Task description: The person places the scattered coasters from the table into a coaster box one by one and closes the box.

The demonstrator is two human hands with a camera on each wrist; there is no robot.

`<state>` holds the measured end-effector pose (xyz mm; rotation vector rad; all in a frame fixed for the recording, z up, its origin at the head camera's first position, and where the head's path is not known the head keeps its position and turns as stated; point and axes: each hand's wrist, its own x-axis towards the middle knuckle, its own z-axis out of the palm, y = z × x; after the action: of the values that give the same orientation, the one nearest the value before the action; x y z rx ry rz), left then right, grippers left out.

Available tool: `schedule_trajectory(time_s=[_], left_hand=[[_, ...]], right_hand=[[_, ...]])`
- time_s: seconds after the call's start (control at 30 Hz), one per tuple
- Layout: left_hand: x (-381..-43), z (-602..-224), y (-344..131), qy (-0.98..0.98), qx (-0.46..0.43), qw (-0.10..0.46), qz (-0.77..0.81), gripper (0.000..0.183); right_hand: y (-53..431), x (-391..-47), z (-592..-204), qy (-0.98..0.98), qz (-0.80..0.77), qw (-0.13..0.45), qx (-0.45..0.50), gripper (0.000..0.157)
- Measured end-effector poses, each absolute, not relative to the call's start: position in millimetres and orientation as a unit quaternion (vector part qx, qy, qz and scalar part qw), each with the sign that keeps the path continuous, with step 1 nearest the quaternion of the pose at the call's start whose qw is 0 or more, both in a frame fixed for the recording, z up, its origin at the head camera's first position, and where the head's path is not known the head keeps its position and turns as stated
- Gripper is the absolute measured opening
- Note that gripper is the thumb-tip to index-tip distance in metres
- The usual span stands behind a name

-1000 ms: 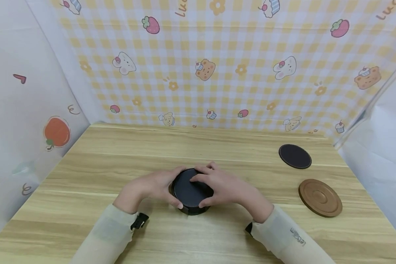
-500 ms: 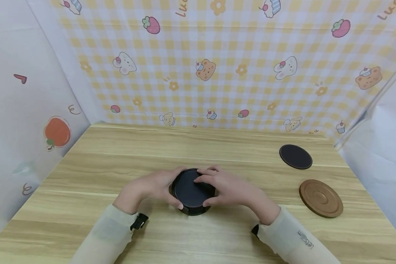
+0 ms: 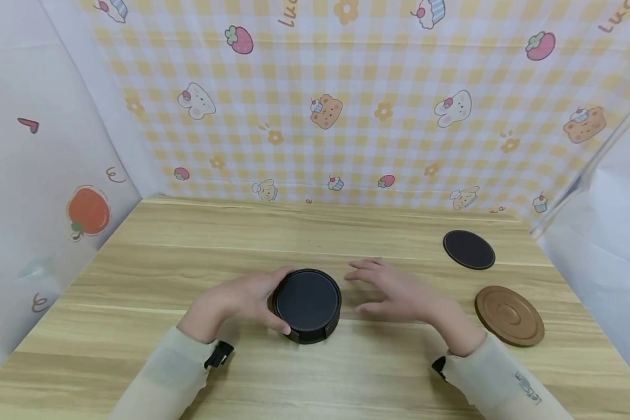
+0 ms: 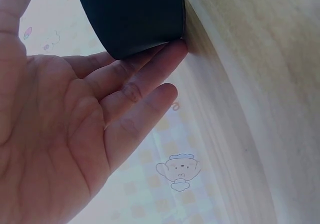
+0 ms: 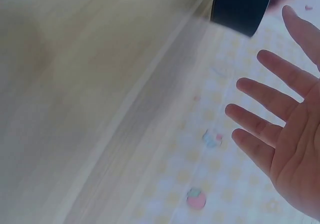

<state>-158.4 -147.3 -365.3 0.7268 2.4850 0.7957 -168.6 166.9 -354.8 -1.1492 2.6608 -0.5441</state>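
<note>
Left grip (image 3: 253, 298) round holder (image 3: 334, 321), right grip (image 3: 396, 293) spread

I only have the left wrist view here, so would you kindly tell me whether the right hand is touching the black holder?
Observer: No, the right hand is apart from the black holder, off to its right.
Operator: Thank you. What shows at the holder's top?
Observer: A flat black disc lies there, facing up.
Operator: And does anything lie on the table farther right?
Observer: Yes, two separate round pieces: a brown grooved disc, and a thin dark disc farther back.
</note>
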Motion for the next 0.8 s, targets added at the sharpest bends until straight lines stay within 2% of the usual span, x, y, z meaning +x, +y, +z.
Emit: schedule_trajectory(time_s=[0.43,0.8], left_hand=[[-160.3,-366.0,-148.2,0.896,0.267,0.215,0.282,0.113],[-160.4,-365.0,-148.7,0.891,0.28,0.214,0.286,0.112]], right_hand=[[231.5,-176.0,-360.6,0.926,-0.198,0.062,-0.316,0.053],[273.0,-185.6,-347.3,0.946,-0.162,0.026,-0.28,0.053]])
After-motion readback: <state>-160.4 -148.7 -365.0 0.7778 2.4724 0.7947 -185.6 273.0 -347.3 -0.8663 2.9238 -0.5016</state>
